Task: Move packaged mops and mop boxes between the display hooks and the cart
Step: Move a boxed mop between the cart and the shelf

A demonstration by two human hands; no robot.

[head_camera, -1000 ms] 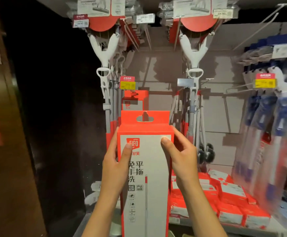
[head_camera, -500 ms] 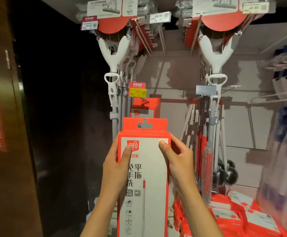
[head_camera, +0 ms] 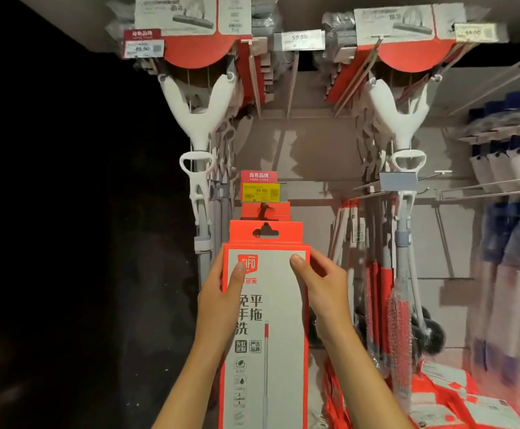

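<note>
A tall red-and-white mop box point(head_camera: 275, 305) stands upright in front of me, its hang tab with a cut-out hole at the top. My left hand point(head_camera: 220, 301) grips its left edge with the thumb on the front. My right hand point(head_camera: 323, 289) grips the right edge, thumb also on the front. Just behind and above it, another red mop box point(head_camera: 264, 210) hangs on a display hook under a yellow price tag point(head_camera: 260, 191). The box's tab sits just below that hanging box.
Packaged white-handled mops point(head_camera: 201, 156) hang to the left and right point(head_camera: 402, 168) of the hook. Blue mops point(head_camera: 512, 230) hang at far right. Empty wire hooks point(head_camera: 484, 184) jut out on the right. Red packages point(head_camera: 456, 400) are stacked low right. A dark wall fills the left.
The box and both hands have risen closer to the hanging box and its hook. My view has shifted right and nearer to the display.
</note>
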